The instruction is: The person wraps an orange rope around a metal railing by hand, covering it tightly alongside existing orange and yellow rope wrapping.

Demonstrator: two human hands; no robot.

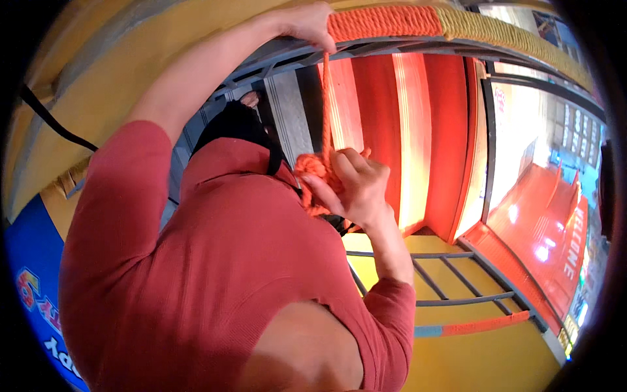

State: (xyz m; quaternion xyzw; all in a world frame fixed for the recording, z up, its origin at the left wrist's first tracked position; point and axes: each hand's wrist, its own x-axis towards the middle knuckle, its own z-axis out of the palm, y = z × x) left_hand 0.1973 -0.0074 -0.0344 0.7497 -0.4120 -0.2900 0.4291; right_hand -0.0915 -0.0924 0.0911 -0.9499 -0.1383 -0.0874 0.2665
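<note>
Rope (326,108) runs taut from the wrapped rail (450,26) to a bundle (311,164), which the right hand (356,183) clutches with bent fingers; the left hand (308,25) curls round the rail at the left end of its orange wrap (385,23), a yellow wrap (503,44) following on the right

The orange rope (326,104) looked like thick, twisted fibre, matt and slightly fuzzy, and the rope bundle (311,163) had the same soft, coarse texture. The orange wrapping (385,23) and yellow wrapping (503,42) on the rail were ridged and dull. The red top (248,215) was fine-ribbed knit cloth, without shine. The dark railing bars (464,302) appeared to be painted metal, smooth. The yellow wall (470,356) looked smooth; the red panel (532,225) was glossy, with bright reflections.
</note>
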